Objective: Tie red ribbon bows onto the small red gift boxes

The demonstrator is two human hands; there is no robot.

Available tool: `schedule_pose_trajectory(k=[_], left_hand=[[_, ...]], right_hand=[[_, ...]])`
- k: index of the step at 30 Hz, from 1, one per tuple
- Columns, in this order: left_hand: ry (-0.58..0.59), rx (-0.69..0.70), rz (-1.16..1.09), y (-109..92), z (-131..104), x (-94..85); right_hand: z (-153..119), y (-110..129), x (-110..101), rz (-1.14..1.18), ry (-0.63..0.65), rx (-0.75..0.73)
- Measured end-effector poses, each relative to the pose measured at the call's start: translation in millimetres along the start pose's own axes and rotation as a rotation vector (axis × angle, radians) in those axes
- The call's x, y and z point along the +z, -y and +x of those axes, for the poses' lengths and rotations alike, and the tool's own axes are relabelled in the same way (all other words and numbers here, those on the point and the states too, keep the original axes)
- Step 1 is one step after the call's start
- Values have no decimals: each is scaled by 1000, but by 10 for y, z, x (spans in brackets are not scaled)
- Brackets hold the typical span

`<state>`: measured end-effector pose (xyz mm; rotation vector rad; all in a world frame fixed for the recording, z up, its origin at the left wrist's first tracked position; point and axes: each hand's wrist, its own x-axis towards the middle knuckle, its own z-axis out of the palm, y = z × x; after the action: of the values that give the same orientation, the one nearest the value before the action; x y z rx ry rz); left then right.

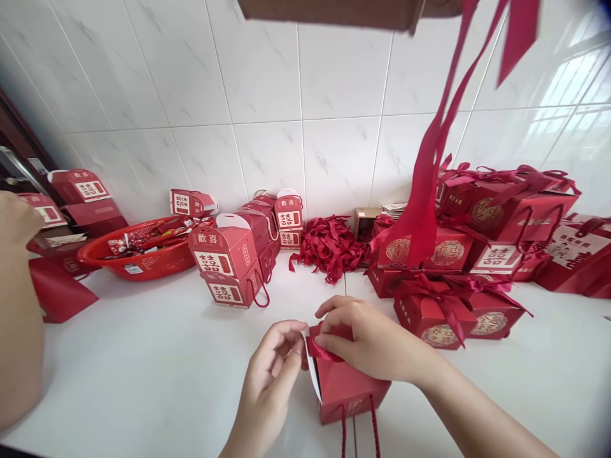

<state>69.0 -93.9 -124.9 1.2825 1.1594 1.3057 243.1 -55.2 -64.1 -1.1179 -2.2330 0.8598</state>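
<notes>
A red gift box (351, 391) with two red cord handles stands on the white table in front of me. My left hand (274, 378) is at its left side, thumb and fingers closed on the upright white-edged flap. From the right, my right hand (365, 337) reaches over the box top, its fingers bent and pressed on a red ribbon (327, 352) lying there. The fingertips of both hands are close together at the top left edge of the box.
A red basket (147, 264) of wrapped sweets stands at the left, near another person's arm (19, 318). Behind are stacked red boxes (229, 254) and a ribbon pile (329, 247). Ribboned boxes (436, 312) stand at the right. Loose ribbons (429, 165) hang from above.
</notes>
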Motion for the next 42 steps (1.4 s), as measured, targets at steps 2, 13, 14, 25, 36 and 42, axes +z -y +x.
schedule_pose_trajectory(k=[2, 13, 14, 25, 36, 42], left_hand=[[9, 7, -10, -5, 9, 4], [136, -77, -1, -70, 49, 37], [130, -74, -7, -74, 48, 39], [-65, -137, -93, -84, 37, 128], [-30, -81, 20, -92, 82, 48], [-309, 135, 98, -327, -203, -313]], right_hand=[[3, -3, 11, -11, -7, -14], [-5, 13, 16, -31, -28, -56], [-5, 17, 16, -31, -27, -57], [-41, 55, 20, -9, -19, -47], [-33, -2, -1, -23, -10, -68], [-96, -54, -174, -4, -21, -14]])
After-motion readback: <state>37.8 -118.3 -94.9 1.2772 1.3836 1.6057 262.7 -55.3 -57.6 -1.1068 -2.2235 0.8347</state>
